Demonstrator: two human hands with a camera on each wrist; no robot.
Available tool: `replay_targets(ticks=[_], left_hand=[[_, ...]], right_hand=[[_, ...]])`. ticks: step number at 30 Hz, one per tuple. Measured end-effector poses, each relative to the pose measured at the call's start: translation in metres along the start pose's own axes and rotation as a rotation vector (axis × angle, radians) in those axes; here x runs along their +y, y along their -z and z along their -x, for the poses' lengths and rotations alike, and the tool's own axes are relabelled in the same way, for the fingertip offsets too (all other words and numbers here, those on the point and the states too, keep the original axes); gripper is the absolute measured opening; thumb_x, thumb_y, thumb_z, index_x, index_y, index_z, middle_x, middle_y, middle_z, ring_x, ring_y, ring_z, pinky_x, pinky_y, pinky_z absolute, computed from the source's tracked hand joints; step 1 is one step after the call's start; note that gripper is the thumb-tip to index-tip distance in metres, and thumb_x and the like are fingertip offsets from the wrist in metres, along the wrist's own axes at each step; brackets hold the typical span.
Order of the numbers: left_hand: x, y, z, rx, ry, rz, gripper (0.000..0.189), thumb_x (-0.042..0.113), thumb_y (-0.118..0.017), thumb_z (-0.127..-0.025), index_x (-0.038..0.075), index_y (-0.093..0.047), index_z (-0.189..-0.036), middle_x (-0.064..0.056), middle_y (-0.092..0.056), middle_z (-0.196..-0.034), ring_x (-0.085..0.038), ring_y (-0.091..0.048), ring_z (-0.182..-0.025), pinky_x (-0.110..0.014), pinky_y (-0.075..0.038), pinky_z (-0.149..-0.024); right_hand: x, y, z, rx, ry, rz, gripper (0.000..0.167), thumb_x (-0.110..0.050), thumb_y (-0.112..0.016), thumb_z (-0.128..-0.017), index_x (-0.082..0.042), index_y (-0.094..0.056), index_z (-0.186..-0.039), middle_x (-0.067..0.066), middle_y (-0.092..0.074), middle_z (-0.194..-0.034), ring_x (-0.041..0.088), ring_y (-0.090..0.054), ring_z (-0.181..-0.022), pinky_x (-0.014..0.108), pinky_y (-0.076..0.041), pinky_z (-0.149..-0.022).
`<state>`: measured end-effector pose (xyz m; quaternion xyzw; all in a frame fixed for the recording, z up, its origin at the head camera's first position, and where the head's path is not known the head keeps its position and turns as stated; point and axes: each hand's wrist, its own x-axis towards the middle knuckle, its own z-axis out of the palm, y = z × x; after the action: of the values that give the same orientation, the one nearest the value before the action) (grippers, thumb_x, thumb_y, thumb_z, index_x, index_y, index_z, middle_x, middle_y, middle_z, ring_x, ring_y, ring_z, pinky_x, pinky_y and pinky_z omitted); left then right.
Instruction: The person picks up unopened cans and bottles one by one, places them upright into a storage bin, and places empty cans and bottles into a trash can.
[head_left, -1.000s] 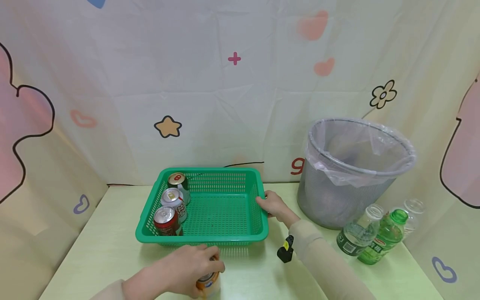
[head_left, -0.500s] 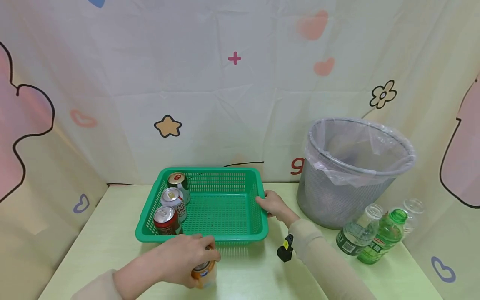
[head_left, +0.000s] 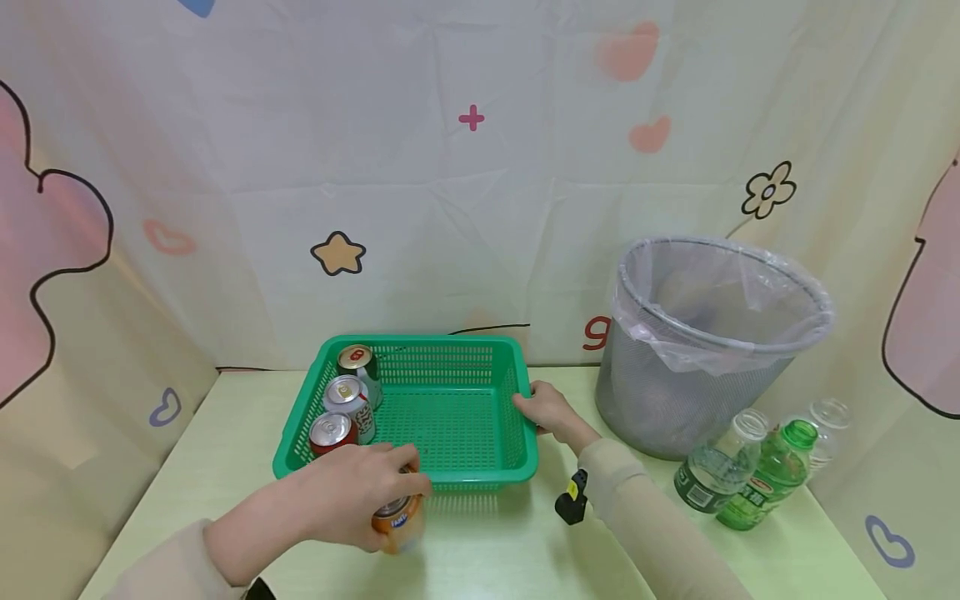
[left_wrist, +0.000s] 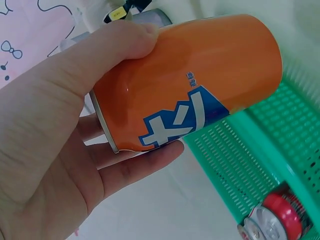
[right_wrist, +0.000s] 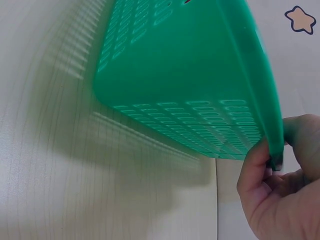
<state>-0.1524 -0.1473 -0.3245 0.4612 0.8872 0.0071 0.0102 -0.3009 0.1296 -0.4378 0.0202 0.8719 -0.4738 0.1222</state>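
In front of the green plastic basket (head_left: 450, 477), my left hand (head_left: 348, 492) grips an orange Fanta can (head_left: 400, 518) around its upper part. The left wrist view has the orange can (left_wrist: 200, 55) between the thumb and the fingers of that hand (left_wrist: 65, 140). My right hand (head_left: 551, 410) holds the basket's right rim, fingers curled under it, as the right wrist view shows at the basket edge (right_wrist: 257, 65). Along the basket's left side stand three cans: a red one (head_left: 330, 433), a white one (head_left: 348, 400) and a dark-and-silver one (head_left: 360, 367), the red partly hidden by my left hand.
A grey mesh bin (head_left: 660, 392) with a clear liner stands at the back right. Beside it are a clear bottle (head_left: 720, 467), a green bottle (head_left: 776, 475) and another clear bottle (head_left: 831, 425). A patterned curtain (head_left: 420, 208) backs the pale table (head_left: 187, 500).
My left hand has moved left and away from me with the orange can, closer to the basket's front left. The right hand and the basket have stayed in place.
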Motion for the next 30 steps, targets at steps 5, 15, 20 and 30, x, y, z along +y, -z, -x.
replay_targets(ticks=[5, 15, 20, 30], left_hand=[[-0.006, 0.009, -0.001, 0.025, 0.010, -0.032, 0.047, 0.033, -0.079, -0.065, 0.026, -0.059, -0.107, 0.006, -0.050, -0.098, -0.009, -0.053, -0.081, -0.022, -0.047, -0.059], [-0.019, 0.022, -0.004, 0.066, 0.030, -0.046, 0.048, 0.039, -0.079, -0.066, 0.024, -0.057, -0.105, 0.004, -0.049, -0.096, -0.011, -0.053, -0.080, -0.024, -0.048, -0.061], [-0.028, 0.025, -0.005, 0.063, 0.052, -0.025, 0.049, 0.043, -0.079, -0.065, 0.022, -0.057, -0.105, 0.004, -0.049, -0.095, -0.012, -0.054, -0.078, -0.025, -0.047, -0.060], [-0.049, 0.027, -0.012, 0.042, 0.106, -0.026, 0.045, 0.030, -0.077, -0.068, 0.021, -0.056, -0.108, 0.001, -0.050, -0.097, -0.012, -0.052, -0.080, -0.027, -0.047, -0.064]], right_hand=[[-0.001, 0.001, 0.000, 0.004, -0.006, -0.003, 0.030, -0.021, -0.049, -0.092, 0.003, -0.050, -0.110, 0.014, -0.059, -0.093, 0.017, -0.061, -0.071, 0.033, -0.054, -0.059], [0.000, 0.001, 0.000, 0.002, -0.007, -0.001, 0.031, -0.021, -0.049, -0.093, 0.004, -0.050, -0.111, 0.014, -0.058, -0.094, 0.018, -0.060, -0.073, 0.036, -0.055, -0.063], [0.000, 0.000, 0.000, 0.002, -0.009, -0.007, 0.031, -0.021, -0.049, -0.092, 0.004, -0.050, -0.111, 0.014, -0.058, -0.094, 0.018, -0.060, -0.073, 0.034, -0.054, -0.061], [0.000, -0.001, 0.000, 0.009, -0.005, -0.010, 0.031, -0.021, -0.049, -0.093, 0.004, -0.051, -0.111, 0.014, -0.059, -0.093, 0.017, -0.061, -0.072, 0.031, -0.054, -0.058]])
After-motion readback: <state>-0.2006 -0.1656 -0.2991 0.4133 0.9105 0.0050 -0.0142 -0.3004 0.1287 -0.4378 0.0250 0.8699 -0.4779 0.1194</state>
